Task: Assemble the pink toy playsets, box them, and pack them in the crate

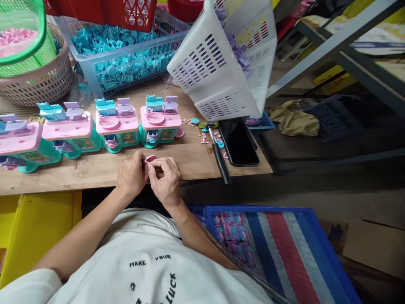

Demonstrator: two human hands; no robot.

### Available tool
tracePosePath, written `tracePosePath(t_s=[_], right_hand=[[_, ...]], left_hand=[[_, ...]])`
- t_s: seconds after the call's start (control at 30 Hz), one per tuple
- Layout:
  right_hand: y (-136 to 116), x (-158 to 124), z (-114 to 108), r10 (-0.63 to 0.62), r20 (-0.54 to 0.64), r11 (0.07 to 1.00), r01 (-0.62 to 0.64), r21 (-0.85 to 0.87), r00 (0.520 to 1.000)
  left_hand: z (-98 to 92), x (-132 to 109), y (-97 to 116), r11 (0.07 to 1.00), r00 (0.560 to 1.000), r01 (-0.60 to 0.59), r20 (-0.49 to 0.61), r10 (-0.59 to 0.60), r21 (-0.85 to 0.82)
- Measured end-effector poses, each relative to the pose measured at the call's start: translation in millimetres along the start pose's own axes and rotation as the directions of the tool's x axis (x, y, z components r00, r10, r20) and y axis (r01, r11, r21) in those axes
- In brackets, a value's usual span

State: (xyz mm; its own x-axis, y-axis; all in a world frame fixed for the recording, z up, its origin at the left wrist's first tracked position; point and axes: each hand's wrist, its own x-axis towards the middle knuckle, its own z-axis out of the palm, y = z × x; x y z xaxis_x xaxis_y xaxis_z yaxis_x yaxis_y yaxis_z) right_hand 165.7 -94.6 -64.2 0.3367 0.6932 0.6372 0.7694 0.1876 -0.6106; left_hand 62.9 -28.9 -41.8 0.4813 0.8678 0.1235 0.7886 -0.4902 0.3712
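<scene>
My left hand (pixel 131 174) and my right hand (pixel 165 178) meet at the table's front edge, both with curled fingers. Between their fingertips they hold a small round pink piece (pixel 150 158), partly covered by the fingers. Just behind them stands a row of several toy units with pink tops and teal bases. The rightmost unit (pixel 160 122) and the one beside it (pixel 117 126) each carry a pink oval basin. A unit farther left (pixel 71 128) has blue and purple parts on top but no basin. Another pink round piece (pixel 179 132) lies by the rightmost unit.
A black phone (pixel 238 141), a black-handled tool (pixel 220 160) and small loose parts lie right on the wooden table (pixel 196 162). Behind are a blue-parts basket (pixel 126 57), a tilted white basket (pixel 218 63) and a green basket (pixel 39 44). A blue crate (pixel 253 208) sits below right.
</scene>
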Motion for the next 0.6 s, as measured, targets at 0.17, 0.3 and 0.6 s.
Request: tracePosePath(t_s=[0.17,0.3,0.6], right_hand=[[-6.7,-1.4,0.1,-0.039,-0.018,0.989,0.037,-0.144,0.999],[-12.8,-1.6,2.6,-0.054,-0.033,0.982,0.047,-0.181,0.998],[-9.7,1.9,5.7,0.141,0.045,0.988,-0.138,-0.066,0.989]], left_hand=[[0.9,-2.2,1.5,0.998,0.999,-0.019,-0.031,0.022,0.067],[-0.7,-3.2,2.9,0.992,0.998,-0.038,-0.042,0.043,0.122],[3.2,-2.0,1.3,0.999,0.996,-0.014,-0.083,0.018,0.047]])
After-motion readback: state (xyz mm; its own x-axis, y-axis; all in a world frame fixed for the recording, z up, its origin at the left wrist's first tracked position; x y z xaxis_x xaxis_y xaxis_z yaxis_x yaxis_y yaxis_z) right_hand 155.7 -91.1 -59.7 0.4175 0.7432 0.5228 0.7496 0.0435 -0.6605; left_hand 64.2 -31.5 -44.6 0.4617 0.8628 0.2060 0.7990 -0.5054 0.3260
